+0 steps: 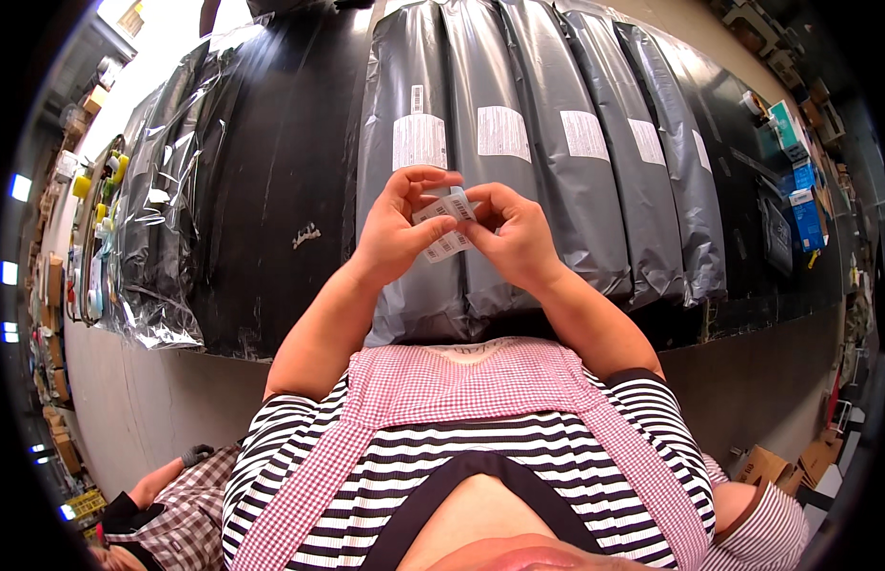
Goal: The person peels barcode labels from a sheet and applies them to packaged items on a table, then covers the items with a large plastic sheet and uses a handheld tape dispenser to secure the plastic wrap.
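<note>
Between my two hands, above the parcels, is a small white sheet of barcode labels (pixel 446 249). My left hand (pixel 397 228) pinches its left side with the thumb in front. From the other side, my right hand (pixel 515 234) grips the upper right part between thumb and fingers; a corner there looks lifted. Under my hands a row of several long grey plastic-wrapped parcels (pixel 580 214) lies side by side. Each carries a white printed label, such as the paper label (pixel 420 143) just beyond my left hand. The leftmost parcel also has a narrow barcode strip (pixel 417 99).
The parcels rest on a black table (pixel 262 181). Crinkled clear plastic (pixel 162 228) covers dark bundles at its left end. Blue boxes (pixel 806 214) and a teal box (pixel 788 131) stand at the right. One person (pixel 181 514) is at lower left, another (pixel 761 523) at lower right, near cardboard boxes (pixel 766 469).
</note>
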